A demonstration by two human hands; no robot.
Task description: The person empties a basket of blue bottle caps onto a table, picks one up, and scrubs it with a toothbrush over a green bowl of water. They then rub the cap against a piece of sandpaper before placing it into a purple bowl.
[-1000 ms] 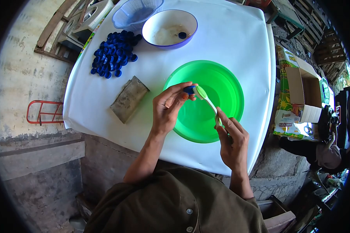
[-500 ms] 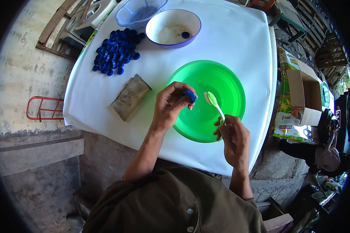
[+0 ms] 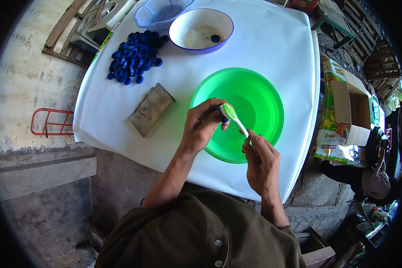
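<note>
My left hand [image 3: 202,124] is closed around a dark blue bottle cap [image 3: 224,119], held over the left side of a green basin [image 3: 259,111]. Most of the cap is hidden by fingers and brush. In my right hand [image 3: 262,163] is the handle of a white and green toothbrush [image 3: 235,117]. The brush head lies against the cap, bristles turned toward it. Up and to the left, a pile of blue bottle caps [image 3: 136,58] rests on the white-covered table [image 3: 174,154]. One more cap [image 3: 215,38] sits in a white bowl with a purple outside [image 3: 201,48].
A worn grey rectangular block [image 3: 152,110] lies left of the basin. Behind the caps stands a translucent blue basin [image 3: 158,15]. An open cardboard box [image 3: 353,107] is off the table's right side, with another person [image 3: 376,182] near it.
My right hand has moved up and left, bringing the toothbrush head from beside the cap onto it. The left hand still holds the cap, slightly shifted.
</note>
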